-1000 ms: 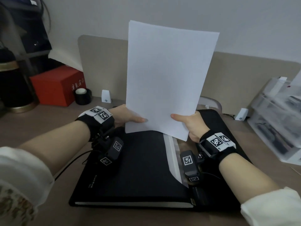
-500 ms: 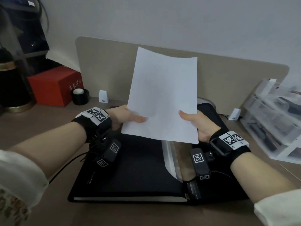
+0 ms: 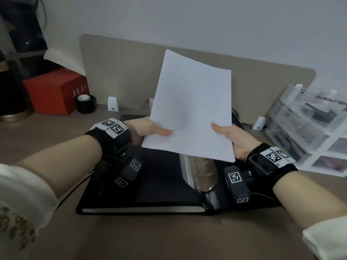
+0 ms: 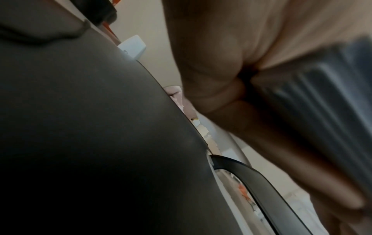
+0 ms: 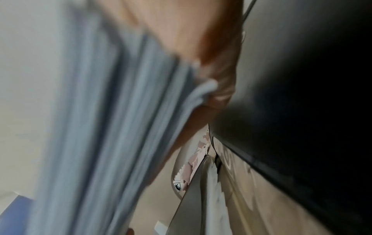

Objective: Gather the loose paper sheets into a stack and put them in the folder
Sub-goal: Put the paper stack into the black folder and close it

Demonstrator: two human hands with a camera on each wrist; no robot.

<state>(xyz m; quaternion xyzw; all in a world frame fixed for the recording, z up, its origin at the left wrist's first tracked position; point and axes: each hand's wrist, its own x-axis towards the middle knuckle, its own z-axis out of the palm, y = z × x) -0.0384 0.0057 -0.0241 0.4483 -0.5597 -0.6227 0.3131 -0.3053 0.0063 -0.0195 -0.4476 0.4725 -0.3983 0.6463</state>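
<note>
A: Paper sheets (image 3: 191, 113), gathered into one stack, sit between both hands. The left hand (image 3: 148, 128) pinches the stack's near left corner, thumb on the front face, fingers behind. The right hand (image 3: 232, 139) pinches the near right edge the same way, thumb on top.

B: Where is the stack relative to the folder (image 3: 150, 184)?

A: Above it, not touching. The stack's lower edge hangs over the folder's middle, above the clear pocket (image 3: 199, 171) by the spine. The top leans away from the person, toward the far edge of the folder.

B: And the long axis?

A: It runs from the hands up and away, roughly in line with the folder's spine. The short lower edge is the one nearest the folder.

B: Which hand is closer to the folder?

A: Both are close; the right looks slightly lower, nearer the open right half. I judge the coming move to be a lowering and laying flat, so the gap between lower edge and pocket matters most.

B: Counts?

A: One stack; the wrist views show several sheet edges, too blurred to count. One folder, lying open. Two hands, both gripping.

B: Beyond the folder?

A: Left of it and farther back, one red box (image 3: 54, 91) and one black tape roll (image 3: 86, 104). Right of it, clear plastic drawers (image 3: 304, 132).
</note>
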